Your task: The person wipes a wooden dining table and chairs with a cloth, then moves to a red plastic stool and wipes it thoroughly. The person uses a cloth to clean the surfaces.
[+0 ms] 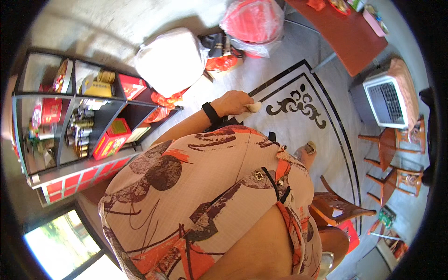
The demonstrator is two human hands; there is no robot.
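We see pale floor [333,161], shelves [42,95] at left. Our right hand isn't discernible. Left hand [233,102]: fingers curled; small pale thing [254,108] at its fingertips, whether clamped we cannot tell.

this looks like a home: shelves [46,94] on the left hold tins [83,126] and red boxes [112,139], wooden chairs [385,149] stand right, a brown table [347,39] far right, all above a decoratively patterned floor [305,110].

Red boxes [112,139] and shiny containers [83,125] stand on the black-framed shelf [129,113]; wooden chairs [386,153] stand on the patterned floor [326,158].
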